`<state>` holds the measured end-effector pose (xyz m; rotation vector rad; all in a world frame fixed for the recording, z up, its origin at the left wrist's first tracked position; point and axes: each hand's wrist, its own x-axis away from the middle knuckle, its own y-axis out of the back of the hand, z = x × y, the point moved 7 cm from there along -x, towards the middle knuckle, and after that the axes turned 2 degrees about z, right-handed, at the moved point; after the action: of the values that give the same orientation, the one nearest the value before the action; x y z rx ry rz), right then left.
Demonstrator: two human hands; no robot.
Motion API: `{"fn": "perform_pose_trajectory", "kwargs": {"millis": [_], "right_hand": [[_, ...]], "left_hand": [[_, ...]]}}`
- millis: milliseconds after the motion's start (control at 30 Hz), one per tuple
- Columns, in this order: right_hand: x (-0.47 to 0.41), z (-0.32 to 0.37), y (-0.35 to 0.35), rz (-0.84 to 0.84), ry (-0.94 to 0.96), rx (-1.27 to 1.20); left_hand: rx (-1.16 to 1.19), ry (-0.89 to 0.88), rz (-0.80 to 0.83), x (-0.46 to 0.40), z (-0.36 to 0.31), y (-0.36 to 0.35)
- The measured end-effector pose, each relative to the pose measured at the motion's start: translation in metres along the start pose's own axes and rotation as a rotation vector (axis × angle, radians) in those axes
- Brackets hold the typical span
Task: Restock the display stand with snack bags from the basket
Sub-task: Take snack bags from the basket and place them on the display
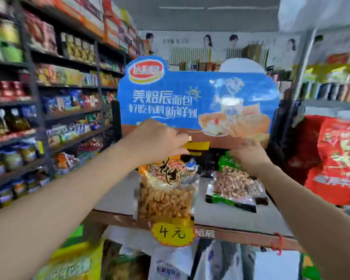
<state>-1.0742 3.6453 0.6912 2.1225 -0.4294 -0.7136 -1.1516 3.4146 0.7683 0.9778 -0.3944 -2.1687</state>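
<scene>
The display stand has a white top shelf point(117, 197) under a blue header board point(170, 98). An orange snack bag point(166, 190) of fried strips stands upright at the shelf's front; my left hand point(160, 142) pinches its yellow top edge. To its right a green-edged snack bag point(236, 186) of peanuts lies tilted on the shelf, and my right hand point(249, 156) grips its green top. The basket is out of view.
A yellow price tag point(173, 232) hangs on the shelf's front edge. More bags fill the lower shelf point(170, 263). Stocked store shelves point(49, 98) run along the left. Large red bags point(339, 158) are stacked at the right.
</scene>
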Motion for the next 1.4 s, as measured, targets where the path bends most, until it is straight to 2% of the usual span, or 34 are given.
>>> {"fn": "perform_pose_trajectory", "kwargs": {"millis": [67, 167, 200, 267, 300, 400, 467, 533, 600, 667, 700, 833, 933, 1067, 1200, 1300, 1400], "right_hand": [[-0.013, 0.006, -0.024, 0.128, -0.038, 0.042], [-0.026, 0.004, -0.044, 0.149, -0.131, -0.004], [-0.028, 0.002, -0.048, 0.158, -0.148, -0.025], [-0.028, 0.000, -0.053, 0.187, -0.167, -0.069], [-0.028, 0.000, -0.055, 0.199, -0.165, -0.086], [-0.028, 0.001, -0.053, 0.171, -0.173, -0.120], [-0.026, 0.002, -0.046, 0.098, -0.188, -0.157], [-0.021, 0.006, -0.037, 0.057, -0.195, -0.202], [-0.012, 0.007, -0.029, 0.036, -0.207, -0.241], [0.008, 0.006, -0.022, 0.006, -0.230, -0.311], [0.022, 0.005, -0.018, -0.009, -0.244, -0.354], [0.102, -0.006, 0.000, -0.141, -0.299, -0.503], [0.189, -0.029, -0.002, -0.170, -0.450, -0.562], [0.320, -0.064, -0.034, 0.013, -0.699, -0.596], [0.460, -0.084, -0.095, 0.381, -0.878, -0.510], [0.579, -0.079, -0.142, 0.636, -0.990, -0.556], [0.687, -0.061, -0.177, 0.818, -1.088, -0.627]], "left_hand": [[0.020, 0.001, 0.010, -0.010, 0.019, -0.033], [0.006, 0.005, -0.007, -0.021, 0.028, -0.076], [0.019, -0.011, 0.028, -0.022, 0.028, -0.092], [0.007, 0.036, 0.242, -0.020, 0.031, -0.141], [0.019, 0.045, 0.286, -0.017, 0.031, -0.157], [0.010, 0.137, 0.263, -0.009, 0.034, -0.193], [-0.002, 0.209, 0.160, -0.007, 0.032, -0.197], [0.015, 0.192, 0.080, -0.009, 0.021, -0.192], [0.069, 0.133, 0.098, -0.014, 0.000, -0.192], [0.171, 0.038, 0.196, -0.021, -0.030, -0.196], [0.223, -0.010, 0.215, -0.025, -0.047, -0.193], [0.430, -0.089, 0.091, -0.051, -0.119, -0.147], [0.596, -0.171, 0.054, -0.069, -0.185, -0.110], [0.747, -0.291, 0.117, -0.080, -0.294, -0.078], [0.854, -0.441, 0.436, -0.077, -0.438, -0.068], [0.871, -0.540, 0.695, -0.064, -0.551, -0.067], [0.942, -0.609, 0.893, -0.034, -0.654, -0.073]]}}
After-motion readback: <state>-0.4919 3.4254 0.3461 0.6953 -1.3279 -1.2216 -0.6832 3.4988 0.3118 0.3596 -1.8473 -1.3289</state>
